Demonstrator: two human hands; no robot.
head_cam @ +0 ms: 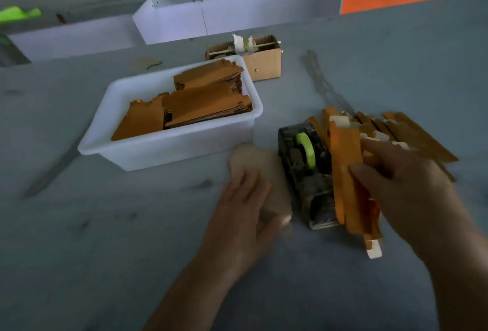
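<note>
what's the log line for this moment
left hand: presses pale flat card piece on grey table | right hand: grips orange flat cardboard bundle | beside: black tape dispenser

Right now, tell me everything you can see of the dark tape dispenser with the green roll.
The dark plastic tape dispenser sits on the grey table, just right of the white plastic tub. A bright green tape roll is mounted in it. Its casing looks scuffed and grimy. The right hand grips orange cardboard strips that overlap its right side.
</note>
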